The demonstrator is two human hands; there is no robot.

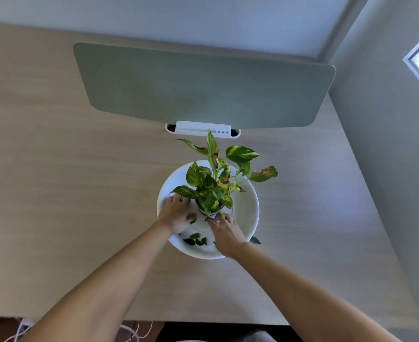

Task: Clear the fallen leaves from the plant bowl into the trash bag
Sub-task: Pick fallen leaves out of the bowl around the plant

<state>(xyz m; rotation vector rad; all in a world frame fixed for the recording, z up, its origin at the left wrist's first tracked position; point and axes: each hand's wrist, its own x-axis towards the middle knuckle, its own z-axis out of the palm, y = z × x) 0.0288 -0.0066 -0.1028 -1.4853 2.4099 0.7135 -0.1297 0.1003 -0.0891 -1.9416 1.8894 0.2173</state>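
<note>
While both arms are reaching into the white plant bowl (249,213) on a wooden desk (67,193), the left hand (177,214) is lying loosely spread, holding nothing visible. Fallen leaves (195,239) are lying between the wrists. The right hand (226,233) is resting flat, fingers extended, beside the pothos (215,183).

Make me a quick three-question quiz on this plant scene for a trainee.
1. True or false: fallen leaves lie in the near part of the bowl.
2. Where is the left hand? A) inside the bowl, left of the plant B) flat on the desk C) on the green panel
3. Fill in: the trash bag is ___ in this view.

Key
1. True.
2. A; the right hand is also in the bowl, at the plant's base.
3. Not visible.
</note>
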